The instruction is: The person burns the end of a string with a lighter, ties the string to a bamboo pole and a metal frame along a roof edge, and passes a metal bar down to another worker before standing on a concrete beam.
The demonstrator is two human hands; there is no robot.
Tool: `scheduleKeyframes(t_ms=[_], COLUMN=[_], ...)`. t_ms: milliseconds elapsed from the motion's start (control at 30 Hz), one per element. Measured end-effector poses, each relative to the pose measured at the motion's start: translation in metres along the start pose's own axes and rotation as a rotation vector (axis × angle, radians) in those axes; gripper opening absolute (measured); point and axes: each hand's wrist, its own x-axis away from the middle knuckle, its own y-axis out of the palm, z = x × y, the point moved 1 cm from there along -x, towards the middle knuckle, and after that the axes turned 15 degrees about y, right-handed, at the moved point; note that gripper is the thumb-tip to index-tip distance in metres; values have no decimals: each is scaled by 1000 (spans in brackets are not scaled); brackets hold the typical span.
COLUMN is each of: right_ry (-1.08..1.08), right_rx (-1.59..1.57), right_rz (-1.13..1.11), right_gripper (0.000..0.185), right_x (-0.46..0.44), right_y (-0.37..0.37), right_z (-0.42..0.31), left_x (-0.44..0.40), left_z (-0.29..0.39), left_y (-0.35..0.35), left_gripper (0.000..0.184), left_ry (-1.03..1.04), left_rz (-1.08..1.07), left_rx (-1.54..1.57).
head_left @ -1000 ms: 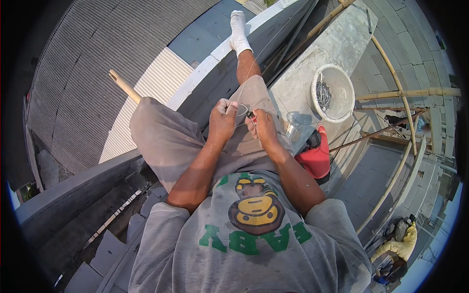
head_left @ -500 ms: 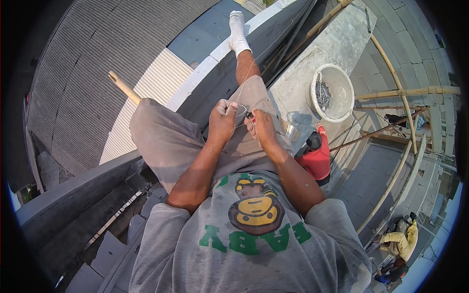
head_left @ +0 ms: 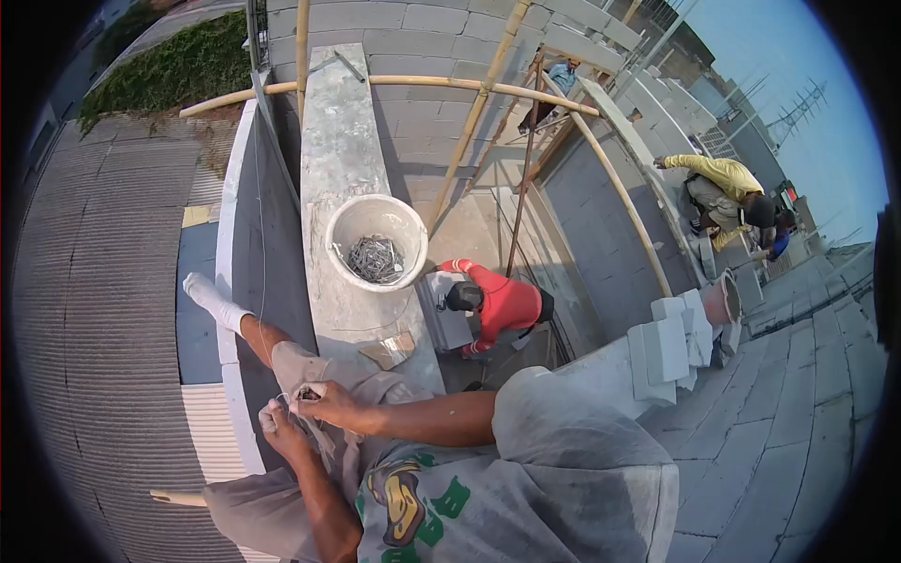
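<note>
My left hand point(head_left: 283, 433) is closed over my lap, with a thin pale string point(head_left: 262, 291) pinched in its fingers. From there the string runs past my outstretched leg, along the block wall. Just beside it, my right hand point(head_left: 326, 405) is curled around a small dark object. Its kind is hidden by the fingers now; earlier it showed red and dark parts with a metal glint. Both hands rest close together above my trouser leg.
A white bucket point(head_left: 338, 246) of metal pieces stands on a plank point(head_left: 340, 141). Near my knee lies a broken flat piece point(head_left: 389, 351). A person in red point(head_left: 507, 305) bends below; another in yellow point(head_left: 727, 178) crouches right. Bamboo poles point(head_left: 432, 82) cross ahead.
My view has swung to the right and up, so the hands now appear lower left. They stay close together, and the person in red has come fully into view.
</note>
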Motion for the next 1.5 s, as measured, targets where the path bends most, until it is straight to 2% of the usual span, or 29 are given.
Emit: scheduleKeyframes(t_ms=[167,367,467,567,633,667,733,900,933,967,1033,1067,1100,1133,1167,1200,1267,1333,1400,1500], right_ry=[-94,-116,-127,-49,-161,-215,-201,-141,-139,-274,-234,-227,-170,-147,-151,-66,92,233,223,231], right_rx=[-2,-116,-136,-68,60,125,181,168,193,212,236,228,214,420,433,513,813,776,579,445], right_rz=[240,260,170,136,279,345,303,409,423,527,582,632,649,696,735,752,859,966,1016,937], right_gripper=[23,19,26,26,27,27,27,28,28,32,38,42,38,35,35,45,59,60,49,32], right_x=[-6,3,13,7,9,11,21,18,27,22,30,25,38,28,14,24,6,21,38,36], right_y=[8,3,-5,-9,-11,-11,-39,-101,-105,-113,-134,-146,-151,-170,-187,-190,-218,-232,-248,-285], right_z=[-16,-43,-53,-45,-45,-45,-60,-72,-81,-79,-89,-82,-96,-87,-66,-65,-13,7,15,55], left_x=[-9,-13,-15,-23,-26,-25,-27,-42,-43,-40,-34,-38,-40,-46,-49,-53,-61,-72,-78,-83], left_z=[10,24,26,17,11,14,22,17,20,27,57,61,72,80,85,89,104,113,134,173], left_y=[22,40,39,36,32,32,32,14,19,19,28,21,15,4,-4,-17,-36,-64,-93,-135], left_gripper=[26,28,28,28,27,26,24,26,26,26,25,24,25,24,23,23,24,21,19,18], left_ry=[89,94,109,110,156,247,432,446,433,411,318,346,408,425,448,436,424,436,449,507], left_rz=[-58,-86,-91,-65,-72,-104,-174,-181,-161,-120,-48,-40,-20,19,48,92,153,253,335,478], left_rx=[-37,2,25,49,-4,-67,-191,-325,-300,-295,-246,-201,-235,-273,-290,-273,-201,-181,-207,-237])
